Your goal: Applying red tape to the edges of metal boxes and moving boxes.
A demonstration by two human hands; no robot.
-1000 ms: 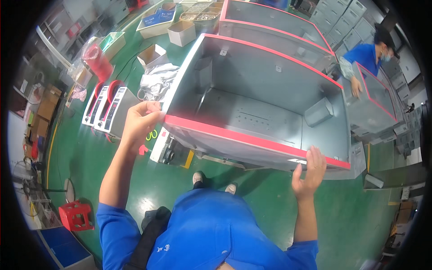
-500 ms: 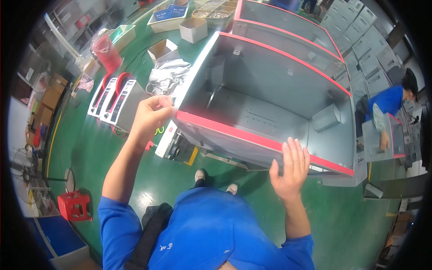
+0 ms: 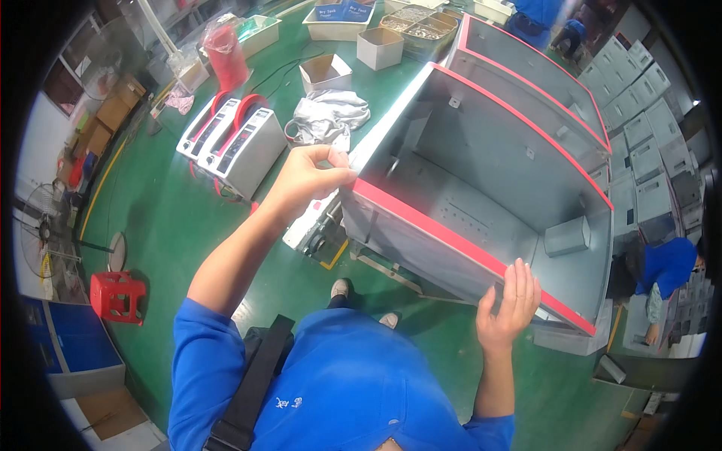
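Note:
A large grey metal cabinet shell (image 3: 466, 158) stands with its open side up before me, red tape (image 3: 429, 228) running along its rim. At its near left corner is my left hand (image 3: 307, 180), thumb and forefinger pinched at the end of the taped edge. Whatever lies between those fingertips is too small to make out. Further right along the near rim, my right hand (image 3: 509, 310) rests against the red tape, its fingers stretched out and holding nothing. Inside the shell, a small grey box-shaped part (image 3: 567, 237) sits by the right wall.
Two white tape dispensers (image 3: 229, 146) with red rolls stand at the left, near a crumpled grey cloth (image 3: 329, 119). Another red-edged cabinet (image 3: 534, 83) stands behind. A red stool (image 3: 118, 297) is at lower left. At the right, a person in blue (image 3: 665, 270) bends over grey parts.
My view has turned, so the cabinet sits further right and looks more tilted. Both hands stay at the near rim, the left at the corner and the right flat on the tape.

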